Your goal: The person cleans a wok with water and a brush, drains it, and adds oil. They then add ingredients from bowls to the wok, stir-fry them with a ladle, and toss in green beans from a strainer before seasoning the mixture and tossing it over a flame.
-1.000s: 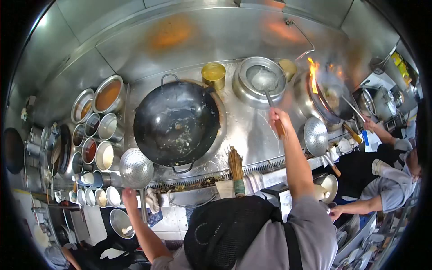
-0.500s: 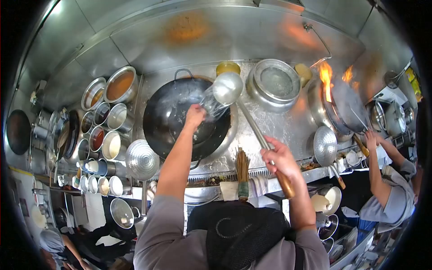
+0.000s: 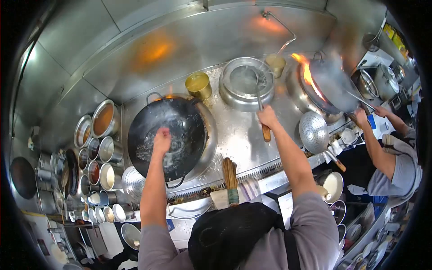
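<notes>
- My left hand (image 3: 161, 140) is stretched out over the middle of the black wok (image 3: 168, 135). The fingers are bunched together, and I cannot tell whether they hold anything.
- My right hand (image 3: 268, 118) is closed around the wooden handle of the ladle (image 3: 261, 102).
- The ladle's long axis runs almost straight away from me, from the handle at my fist up to the bowl end in the steel water pot (image 3: 246, 83).
- The wok sits to the left of that pot on the steel tabletop (image 3: 238, 135), so the ladle lies to the right of the wok, well apart from my left hand.
- My right hand is plainly the nearer one to the pot, my left to the wok.
- A co-worker's hand (image 3: 361, 118) tends a flaming wok (image 3: 330, 85) further right.
</notes>
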The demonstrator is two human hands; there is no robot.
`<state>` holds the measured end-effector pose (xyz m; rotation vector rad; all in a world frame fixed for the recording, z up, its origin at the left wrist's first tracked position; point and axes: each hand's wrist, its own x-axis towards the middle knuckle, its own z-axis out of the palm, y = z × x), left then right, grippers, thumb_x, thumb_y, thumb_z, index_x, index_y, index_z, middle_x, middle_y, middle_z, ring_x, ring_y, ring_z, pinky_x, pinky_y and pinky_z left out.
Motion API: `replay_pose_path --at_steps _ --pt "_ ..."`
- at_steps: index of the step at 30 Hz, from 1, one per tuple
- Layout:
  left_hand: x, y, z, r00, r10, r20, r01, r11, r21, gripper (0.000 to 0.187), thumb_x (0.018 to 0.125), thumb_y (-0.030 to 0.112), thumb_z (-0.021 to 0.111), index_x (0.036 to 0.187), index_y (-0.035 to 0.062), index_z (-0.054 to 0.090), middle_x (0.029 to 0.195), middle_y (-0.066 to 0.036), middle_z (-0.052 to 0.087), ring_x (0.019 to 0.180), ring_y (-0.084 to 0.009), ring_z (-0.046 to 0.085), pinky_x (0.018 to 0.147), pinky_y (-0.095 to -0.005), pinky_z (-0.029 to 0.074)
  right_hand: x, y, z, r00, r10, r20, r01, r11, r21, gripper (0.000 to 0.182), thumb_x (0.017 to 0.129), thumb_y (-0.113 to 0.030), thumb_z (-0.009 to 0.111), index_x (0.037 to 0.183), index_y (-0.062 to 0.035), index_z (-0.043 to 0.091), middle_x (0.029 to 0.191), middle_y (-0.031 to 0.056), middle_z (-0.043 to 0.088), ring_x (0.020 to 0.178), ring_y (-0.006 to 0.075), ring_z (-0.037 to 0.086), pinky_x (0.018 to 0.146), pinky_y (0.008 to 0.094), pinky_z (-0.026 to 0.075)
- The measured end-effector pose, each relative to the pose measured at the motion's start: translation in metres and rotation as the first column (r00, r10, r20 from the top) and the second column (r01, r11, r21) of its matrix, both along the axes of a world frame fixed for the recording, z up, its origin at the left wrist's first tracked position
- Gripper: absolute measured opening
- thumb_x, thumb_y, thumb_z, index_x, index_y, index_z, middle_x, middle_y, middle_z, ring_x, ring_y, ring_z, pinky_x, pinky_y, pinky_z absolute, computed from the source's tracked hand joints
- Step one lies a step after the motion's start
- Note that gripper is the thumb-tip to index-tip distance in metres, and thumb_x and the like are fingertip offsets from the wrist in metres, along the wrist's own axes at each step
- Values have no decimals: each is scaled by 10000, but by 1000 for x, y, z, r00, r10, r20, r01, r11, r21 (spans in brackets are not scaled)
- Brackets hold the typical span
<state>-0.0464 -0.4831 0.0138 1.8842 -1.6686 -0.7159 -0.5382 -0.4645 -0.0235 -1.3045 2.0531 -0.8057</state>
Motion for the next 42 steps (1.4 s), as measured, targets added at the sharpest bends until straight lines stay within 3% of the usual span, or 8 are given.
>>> replay_pose_path --at_steps 3,13,19,21,24,27,38,42 --pt "-62 4 28 977 -198 -74 186 972 -147 298 866 61 590 1158 20 634 1050 -126 695 973 -215 658 885 -329 510 -11 -3 -15 569 -73 819 -20 994 103 150 882 -183 635 922 -39 647 673 65 634 568 192 621 514 366 512" --pt "-306 -30 19 903 -275 -331 283 959 -24 648 849 234 690 1372 -52 435 1249 -219 611 1019 -322 655 914 -401 519 69 119 5 195 165 967 9 985 -170 363 921 -52 598 1273 -75 511 633 -7 503 400 78 416 366 248 356" --pt "-378 -62 5 727 -72 -683 226 964 139 499 926 299 626 1227 -66 468 1097 -232 647 918 -368 667 782 -470 534 55 60 -2 675 150 723 -34 984 -173 291 941 -91 599 1223 -75 529 933 101 623 712 156 634 573 293 516" --pt "-387 -53 6 941 -87 -328 56 993 -103 462 1001 372 518 1085 -82 533 923 -279 661 914 -442 656 781 -515 502 39 -14 -90 873 -25 -487 -416 486 -769 283 976 -275 581 1152 -54 592 857 91 660 723 211 651 550 328 530" --pt "-388 -50 23 959 -36 -280 -20 981 -195 514 1022 418 435 1062 -87 521 1020 -369 627 1000 -518 612 876 -540 467 70 -24 -93 455 122 882 259 930 -262 428 1015 -353 483 1293 -29 514 951 211 686 797 361 680 641 433 547" --pt "-379 -60 49 952 -36 -304 -17 985 -171 455 1043 378 386 1073 -58 515 960 -375 624 982 -550 588 838 -578 457 89 75 -13 988 114 107 -81 958 -276 478 1032 -321 463 1392 -10 414 964 297 670 839 460 670 681 500 521" --pt "-198 19 6 931 -361 56 365 924 -113 459 1028 406 437 838 20 598 842 -207 655 795 -385 648 736 -450 501 15 8 -27 978 -9 208 32 994 -105 350 997 -169 502 1282 32 467 698 178 622 569 322 622 536 406 498" --pt "-122 61 2 908 -117 -403 127 992 -1 306 1012 318 546 946 22 588 767 -131 672 703 -243 697 678 -361 527 10 5 67 -171 -243 955 -6 969 246 141 1007 -157 493 1032 -20 517 632 6 474 449 73 456 443 246 427"
